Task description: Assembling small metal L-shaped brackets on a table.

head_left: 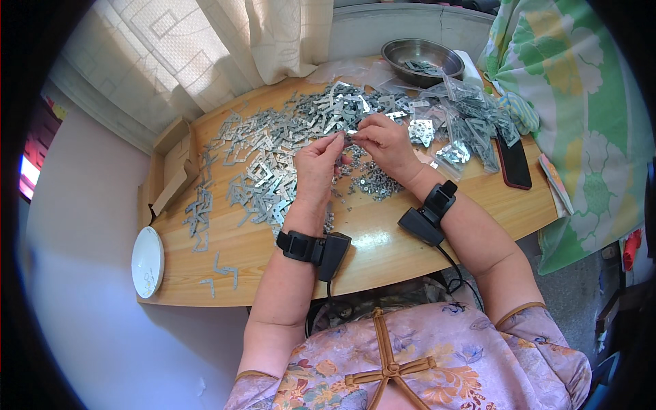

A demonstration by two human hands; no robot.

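My hands meet above a heap of metal pieces in the middle of the table. My left hand is closed, its thumb and fingers pinching a small grey metal part. From the other side, the closed fingertips of my right hand grip the same part; its exact shape is mostly hidden by the fingers. Beneath and beyond lies a wide pile of flat, drilled L-shaped brackets. Below my right hand is a smaller heap of tiny metal fasteners, too small to tell apart.
A steel bowl holding metal pieces stands at the back right, near clear bags of brackets. A dark phone lies at the right. An open cardboard box, a white dish and loose brackets are at the left.
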